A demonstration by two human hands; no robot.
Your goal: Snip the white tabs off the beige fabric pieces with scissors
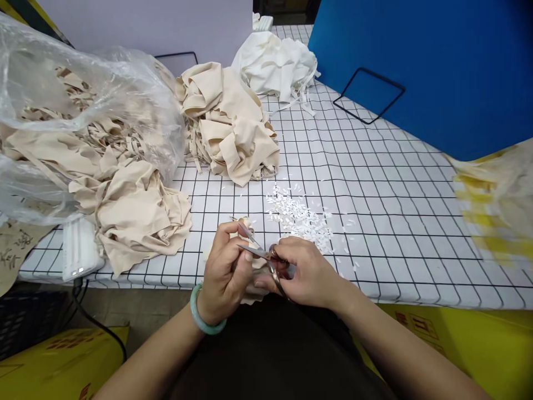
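Gridded table (375,183) | right hand (310,272) gripping scissors (260,253) | left hand (225,272) pinching fabric (246,225)

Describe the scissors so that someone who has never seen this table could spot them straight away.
Start at the white table with the black grid and come to its near edge, where the two hands meet. The scissors are in the right hand, their open blades pointing left toward the left hand, which pinches a small beige fabric piece. They are the only metal thing there, just before the scatter of white snippets.
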